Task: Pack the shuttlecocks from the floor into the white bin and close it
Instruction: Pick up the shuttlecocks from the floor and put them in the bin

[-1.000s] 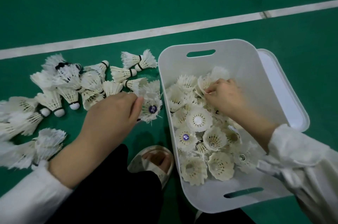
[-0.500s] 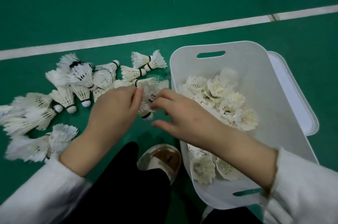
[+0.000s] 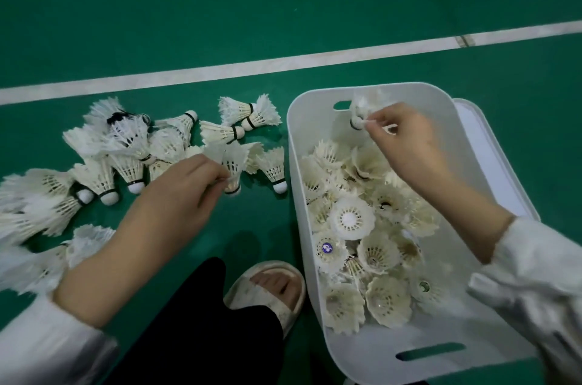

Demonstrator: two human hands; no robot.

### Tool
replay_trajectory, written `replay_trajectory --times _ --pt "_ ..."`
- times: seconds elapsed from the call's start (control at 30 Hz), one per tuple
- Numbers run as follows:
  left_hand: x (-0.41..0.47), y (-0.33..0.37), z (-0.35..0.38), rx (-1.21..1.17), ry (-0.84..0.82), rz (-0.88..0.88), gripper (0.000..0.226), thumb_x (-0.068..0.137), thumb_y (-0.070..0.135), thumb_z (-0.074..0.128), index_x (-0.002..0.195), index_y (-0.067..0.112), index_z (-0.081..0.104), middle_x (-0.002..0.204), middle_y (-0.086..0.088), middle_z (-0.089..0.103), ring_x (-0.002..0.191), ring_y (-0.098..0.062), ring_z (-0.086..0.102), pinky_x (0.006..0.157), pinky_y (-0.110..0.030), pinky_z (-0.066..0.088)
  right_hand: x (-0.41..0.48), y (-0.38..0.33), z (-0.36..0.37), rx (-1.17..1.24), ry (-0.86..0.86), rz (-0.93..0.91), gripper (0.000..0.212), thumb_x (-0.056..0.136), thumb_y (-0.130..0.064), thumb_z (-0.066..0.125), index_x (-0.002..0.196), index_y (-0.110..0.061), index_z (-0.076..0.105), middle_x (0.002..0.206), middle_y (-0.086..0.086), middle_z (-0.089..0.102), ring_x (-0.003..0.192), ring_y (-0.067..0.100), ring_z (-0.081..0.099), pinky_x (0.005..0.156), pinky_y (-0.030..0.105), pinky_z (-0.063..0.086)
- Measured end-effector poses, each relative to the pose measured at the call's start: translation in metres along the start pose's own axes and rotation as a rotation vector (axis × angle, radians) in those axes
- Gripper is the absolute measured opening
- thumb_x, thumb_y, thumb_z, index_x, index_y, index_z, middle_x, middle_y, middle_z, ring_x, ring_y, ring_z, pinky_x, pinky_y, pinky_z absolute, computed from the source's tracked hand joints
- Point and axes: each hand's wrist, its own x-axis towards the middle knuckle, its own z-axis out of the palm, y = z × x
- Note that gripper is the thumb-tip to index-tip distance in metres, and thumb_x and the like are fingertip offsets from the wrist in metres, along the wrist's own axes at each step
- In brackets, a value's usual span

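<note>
A white bin (image 3: 299, 183) with handle slots stands on the green floor at the right, holding several white shuttlecocks (image 3: 356, 221). Over its far end, my right hand (image 3: 406, 145) pinches one shuttlecock (image 3: 365, 107) by its cork, feathers up. Left of the bin, a scattered pile of shuttlecocks (image 3: 126, 155) lies on the floor. At the pile's near right edge, my left hand (image 3: 185, 192) grips a shuttlecock (image 3: 231, 164) with its cork down. Another one (image 3: 274, 170) stands between that hand and the bin wall.
The bin's white lid (image 3: 491, 158) lies flat behind the bin's right side. A white court line (image 3: 283, 65) crosses the floor beyond the pile. My foot in a pale slipper (image 3: 271, 287) and a black trouser leg (image 3: 201, 331) sit close to the bin's near left wall.
My right hand took a shuttlecock from my left hand beside the bin and carried it over the bin's far end. My left hand now grips another shuttlecock at the pile.
</note>
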Motion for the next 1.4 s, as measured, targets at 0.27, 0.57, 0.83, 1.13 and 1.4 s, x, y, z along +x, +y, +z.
replay_trajectory --times 0.27,0.57,0.83,1.13,1.4 --pt "-0.001 0.001 0.007 0.000 0.008 0.050 0.030 0.088 0.029 0.045 0.087 0.009 0.067 0.085 -0.002 0.061 0.075 -0.023 0.057 0.062 -0.034 0.048 0.016 0.029 0.026 -0.257 -0.153 0.051 0.023 0.091 -0.018 0.051 0.100 -0.010 0.071 0.101 0.009 0.070 0.094 0.024 0.060 0.083 0.033 0.047" --pt "0.001 0.010 0.007 -0.005 -0.008 0.052 0.029 0.090 0.030 0.043 0.089 0.011 0.065 0.084 0.001 0.060 0.077 -0.019 0.056 0.062 -0.029 0.045 0.026 0.029 0.042 -0.461 -0.223 0.063 0.026 0.091 -0.025 0.045 0.102 -0.018 0.067 0.103 0.007 0.067 0.100 0.029 0.054 0.092 0.043 0.042" --pt "-0.001 0.013 0.006 0.003 0.002 0.125 0.022 0.090 0.025 0.047 0.089 0.010 0.063 0.085 -0.001 0.060 0.075 -0.021 0.055 0.058 -0.037 0.049 -0.042 -0.055 -0.002 -0.237 -0.187 -0.412 0.031 0.091 -0.025 0.050 0.121 -0.019 0.054 0.127 -0.003 0.050 0.085 0.016 0.063 0.082 0.037 0.050" --pt "-0.004 0.020 -0.024 -0.288 0.195 -0.011 0.015 0.088 0.025 0.057 0.101 0.018 0.061 0.090 0.006 0.063 0.080 -0.002 0.059 0.070 -0.010 0.046 -0.060 -0.102 0.047 0.076 -0.343 -0.524 0.018 0.085 -0.009 0.060 0.104 -0.008 0.063 0.098 0.007 0.065 0.091 0.020 0.059 0.079 0.033 0.045" --pt "0.027 -0.052 -0.010 -0.015 -0.048 -0.341 0.035 0.089 0.021 0.056 0.122 0.012 0.051 0.121 -0.006 0.053 0.103 -0.023 0.055 0.088 -0.037 0.044 -0.024 -0.056 -0.009 0.163 0.011 -0.155 0.005 0.089 -0.017 0.058 0.090 -0.018 0.063 0.088 -0.003 0.065 0.083 0.013 0.062 0.079 0.031 0.053"
